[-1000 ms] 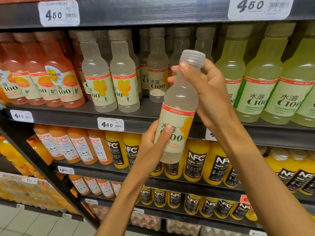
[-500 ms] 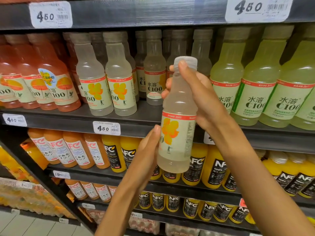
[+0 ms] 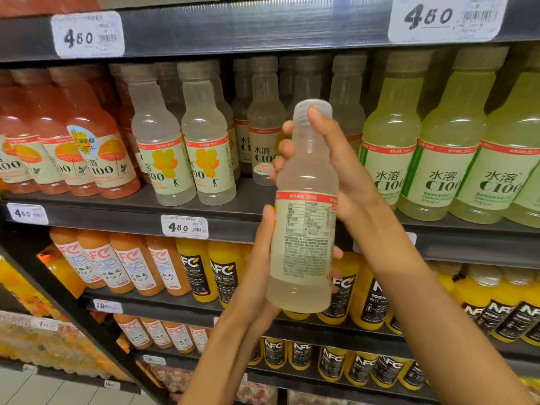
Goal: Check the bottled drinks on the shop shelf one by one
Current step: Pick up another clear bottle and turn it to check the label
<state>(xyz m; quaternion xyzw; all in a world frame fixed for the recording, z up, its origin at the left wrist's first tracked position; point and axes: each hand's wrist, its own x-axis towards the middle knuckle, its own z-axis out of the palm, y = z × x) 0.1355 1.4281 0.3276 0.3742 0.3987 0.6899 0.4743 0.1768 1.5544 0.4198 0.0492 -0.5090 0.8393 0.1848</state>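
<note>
A: Item one: pale C100 bottle (image 3: 302,217), cloudy drink, white cap, held upright in front of the shelves at the centre of view. Label face showing?

B: The back panel, with the fine print and nutrition table toward the camera. Half a second ago the yellow flower graphic faced out, and a second ago the C100 lettering, so the bottle has been turned about its upright axis and now sits a touch lower.

A: Grip, right hand (image 3: 336,168)?

B: Wrapped around the neck and shoulder from 3 o'clock, fingers curled behind, one fingertip pressed on the cap. Closed on the bottle.

A: Left hand (image 3: 261,276)?

B: Cupped against the lower body from 8 o'clock, thumb along the label edge and fingertips just showing at the far side. It holds the bottle too.

A: Step in hand?

B: By my judgement, reading the back label of this one bottle, mid-check. The next move calls for setting it back in the gap in the pale C100 row (image 3: 187,153) at 11 o'clock, then drawing the neighbour.

A: Surroundings, outward?

B: Green-label C100 bottles (image 3: 444,159) at 2 o'clock and orange C100 bottles (image 3: 87,153) at 9 o'clock on the same shelf (image 3: 122,211). A 4.50 price tag (image 3: 184,227) is on its front lip. NFC juice bottles (image 3: 204,270) stand one tier down, at 7 o'clock.
</note>
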